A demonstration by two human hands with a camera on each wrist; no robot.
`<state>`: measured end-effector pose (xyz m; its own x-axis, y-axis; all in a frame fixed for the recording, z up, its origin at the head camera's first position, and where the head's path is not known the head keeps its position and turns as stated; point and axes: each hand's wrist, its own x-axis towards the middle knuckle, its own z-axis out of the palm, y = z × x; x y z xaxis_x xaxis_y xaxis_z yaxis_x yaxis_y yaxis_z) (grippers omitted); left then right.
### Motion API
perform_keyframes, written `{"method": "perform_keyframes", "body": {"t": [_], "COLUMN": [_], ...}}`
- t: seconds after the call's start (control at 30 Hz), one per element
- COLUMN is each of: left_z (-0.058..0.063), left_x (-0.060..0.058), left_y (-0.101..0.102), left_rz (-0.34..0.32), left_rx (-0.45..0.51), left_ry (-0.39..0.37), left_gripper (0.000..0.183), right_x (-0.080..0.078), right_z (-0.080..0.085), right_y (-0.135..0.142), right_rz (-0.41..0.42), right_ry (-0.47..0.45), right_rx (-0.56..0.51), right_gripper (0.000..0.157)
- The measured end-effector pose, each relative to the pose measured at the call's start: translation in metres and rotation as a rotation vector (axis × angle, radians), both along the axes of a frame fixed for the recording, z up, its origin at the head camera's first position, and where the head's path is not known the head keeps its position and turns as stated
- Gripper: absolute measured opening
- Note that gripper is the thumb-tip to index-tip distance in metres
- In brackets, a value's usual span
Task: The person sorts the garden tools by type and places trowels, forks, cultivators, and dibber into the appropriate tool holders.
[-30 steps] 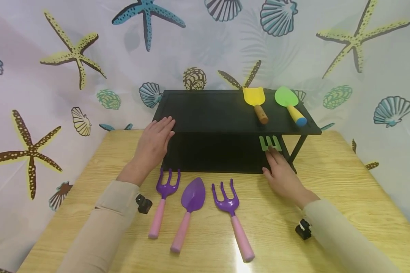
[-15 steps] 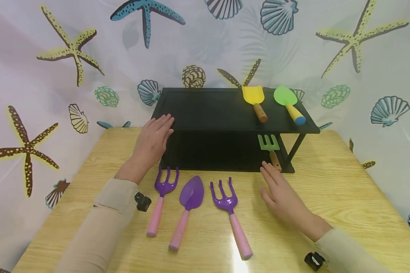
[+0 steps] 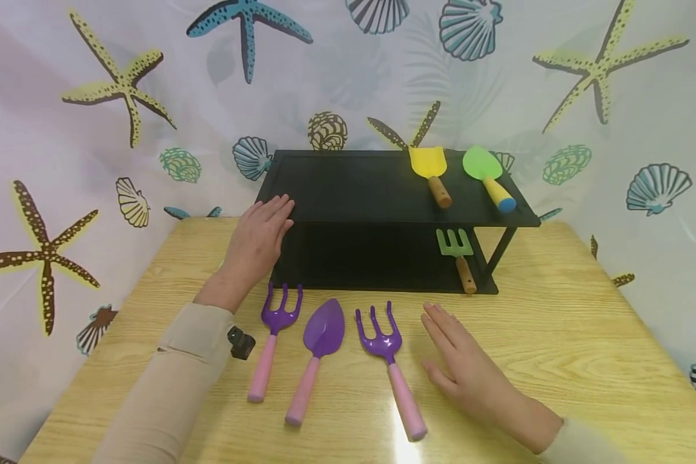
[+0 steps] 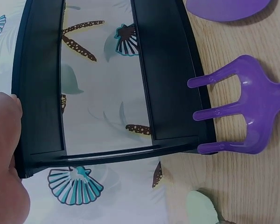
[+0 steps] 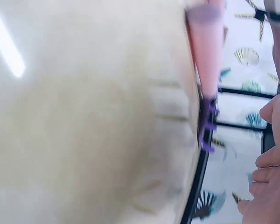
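Black 2-tier rack [image 3: 383, 223] is set nr rear edge of tabletop [image 3: 591, 322]; 3 tools are carried by it. Top tier [image 3: 342, 187]: yellow shovel [image 3: 432, 173] w/ brown handle is laid toward R end, handle aimed at front edge; green shovel [image 3: 488, 175] w/ yellow handle + blue cap is laid just beside it, nearer R edge, handle toward front R corner. Lower tier [image 3: 359, 258]: green fork [image 3: 457, 250] w/ brown handle is placed nr R end, tines to rear, handle end at front edge.

Grip: L hand [image 3: 259, 237] is rested on top tier at L edge, nr front L corner; fingers extended, rack touched, nothing grasped. R hand [image 3: 466, 370] is held over tabletop just R of R purple fork [image 3: 390, 361]; fingers extended, thumb spread, nothing grasped.

Btwn rack and tabletop front edge: L purple fork [image 3: 274, 332], purple trowel [image 3: 318, 354] and R purple fork are lined up L to R, pink handles toward front edge. L fork tine tips are overlapped w/ lower tier front L corner; contact can't be told. Pale green item [image 4: 201, 207] is seen on tabletop by rack L end, cut off by frame, ID unclear.
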<state>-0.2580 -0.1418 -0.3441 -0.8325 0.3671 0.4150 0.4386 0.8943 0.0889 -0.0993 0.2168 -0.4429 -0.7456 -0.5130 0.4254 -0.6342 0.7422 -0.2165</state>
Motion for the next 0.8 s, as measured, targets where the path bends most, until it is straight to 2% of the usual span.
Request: {"method": "perform_keyframes", "body": {"t": [0.23,0.33,0.47,0.57,0.8], "left_z": [0.0,0.0,0.001,0.001,0.001], "left_x": [0.0,0.0,0.0,0.0,0.0], "left_y": [-0.001,0.0,0.0,0.0,0.0], "left_rz": [-0.004,0.004,0.006,0.004,0.007], "left_rx": [0.001,-0.006,-0.006,-0.006,-0.009], "left_ry": [0.0,-0.005,-0.001,0.0,-0.008], "left_gripper": [0.047,0.048,0.048,0.047,0.048], "right_x": [0.019,0.024,0.03,0.033,0.036], "right_z": [-0.005,-0.006,-0.009,-0.012,-0.017], "right_y": [-0.015,-0.02,-0.026,-0.03,-0.038], "right_rz": [0.069,0.065,0.103,0.14,0.145], "right_ry": [0.003,-0.034,-0.062,-0.036,0.009], "right_rx": [0.023,0.04,0.073,0.097,0.174], "right_gripper": [0.076,0.077,0.075,0.074,0.081]}}
